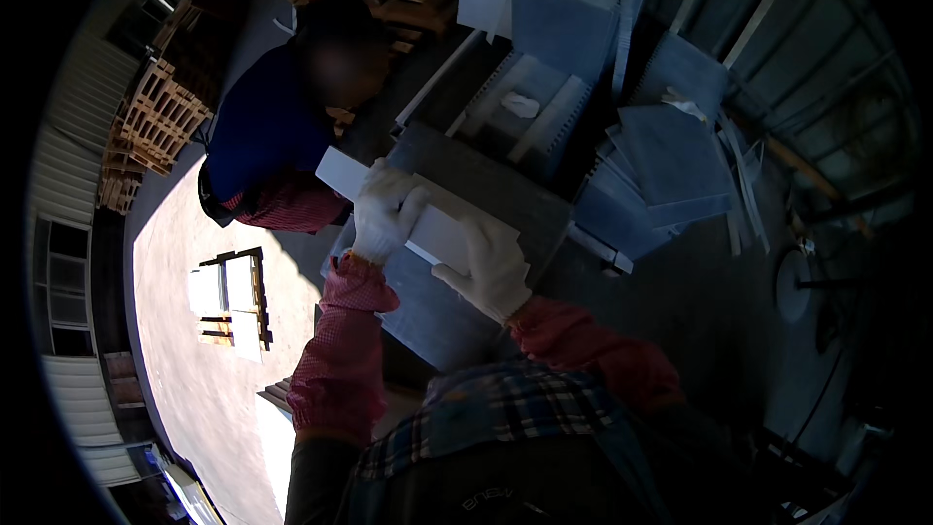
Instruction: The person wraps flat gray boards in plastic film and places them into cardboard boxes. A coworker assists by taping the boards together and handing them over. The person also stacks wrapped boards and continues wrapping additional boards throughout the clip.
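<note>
A long white flat panel (446, 206) lies across the grey work surface (428, 316) in front of me, and its far left end sticks out past my left hand. My left hand (385, 212), in a white knit glove, is closed around the panel with bent fingers. Farther right, my right hand (493, 270), gloved the same way, grips the panel, thumb at the near edge and fingers over the top. More pale sheet edges show beside the right hand; whether they are separate pieces I cannot tell. Red checked sleeve covers are on both forearms.
A person in dark blue (267, 126) bends close on the far left. Grey panels (675, 160) lie stacked at the right, near a toothed grey frame (525, 102) with a white glove (520, 105) on it. Wooden pallets (167, 112) stand behind. A pallet with white sheets (233, 297) rests on the sunlit floor.
</note>
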Tool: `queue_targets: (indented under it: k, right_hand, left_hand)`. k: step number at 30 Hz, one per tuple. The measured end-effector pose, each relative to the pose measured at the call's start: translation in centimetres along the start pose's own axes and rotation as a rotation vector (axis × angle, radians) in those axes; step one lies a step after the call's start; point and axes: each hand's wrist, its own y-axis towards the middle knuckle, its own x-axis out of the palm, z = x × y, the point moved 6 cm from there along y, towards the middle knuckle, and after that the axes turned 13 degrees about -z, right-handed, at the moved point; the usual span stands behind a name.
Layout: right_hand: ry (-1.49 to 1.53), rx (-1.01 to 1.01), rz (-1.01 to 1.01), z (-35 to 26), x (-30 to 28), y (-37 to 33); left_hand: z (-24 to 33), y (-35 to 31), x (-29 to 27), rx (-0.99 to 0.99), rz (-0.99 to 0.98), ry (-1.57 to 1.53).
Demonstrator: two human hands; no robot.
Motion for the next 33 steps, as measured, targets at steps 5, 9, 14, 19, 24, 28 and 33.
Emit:
queue_targets:
  k: [5,9,14,19,24,28,33]
  right_hand:
    - [-0.045,-0.046,0.049,-0.7,0.2,0.3]
    - [0.033,0.068,-0.008,0.3,0.0,-0.2]
    - [-0.003,0.073,-0.006,-0.9,0.4,0.2]
    - [-0.13,-0.001,0.128,-1.1,0.8,-1.0]
    - [-0.114,-0.008,0.143,-2.4,0.6,-0.9]
    - [-0.122,0.026,0.115,-2.1,0.8,-0.9]
    - [-0.145,0.013,0.161,-2.2,0.8,-0.8]
  left_hand:
    - [-0.7,-0.3,-0.2,-0.025,-0.041,0.002]
    - [1.0,0.0,0.3,0.031,0.007,-0.026]
    - [0.4,-0.5,-0.9,0.055,0.039,-0.031]
    - [0.1,-0.8,-0.6,0.002,0.055,-0.054]
    - [-0.6,-1.5,-0.4,-0.036,0.054,-0.028]
    - [-0.5,-1.5,-0.6,-0.028,0.052,-0.04]
    - [-0.5,-1.5,-0.8,-0.044,0.05,-0.043]
